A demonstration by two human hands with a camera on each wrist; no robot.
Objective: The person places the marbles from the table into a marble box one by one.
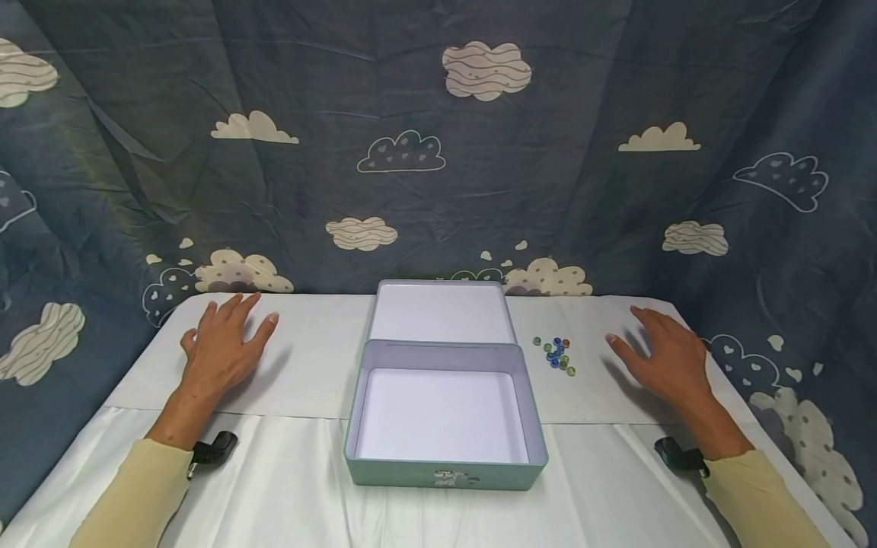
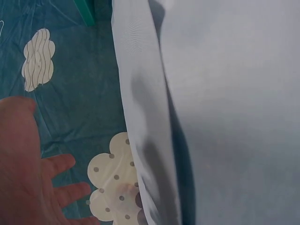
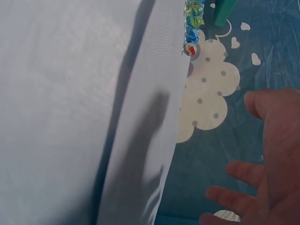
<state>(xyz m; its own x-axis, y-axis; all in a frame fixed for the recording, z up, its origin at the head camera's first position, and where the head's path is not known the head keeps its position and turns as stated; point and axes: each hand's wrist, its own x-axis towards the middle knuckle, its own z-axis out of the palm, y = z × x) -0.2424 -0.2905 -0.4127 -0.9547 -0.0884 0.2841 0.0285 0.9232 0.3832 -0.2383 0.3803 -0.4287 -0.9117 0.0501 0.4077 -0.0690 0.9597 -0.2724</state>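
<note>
Left grip (image 1: 222,352) and right grip (image 1: 673,361) spread, empty; only head view shows box interior (image 1: 441,418).

The place appeared to be a staged filming corner: a dark blue cloth curtain (image 1: 308,68) with pale cloud prints (image 1: 486,71) surrounded the white cloth-covered tabletop (image 1: 274,472) at back and sides.

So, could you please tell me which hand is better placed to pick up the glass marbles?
Probably the right hand: it holds nothing and is nearer the glass marbles, on their side of the green tin box. The left hand is on the opposite side.
</note>
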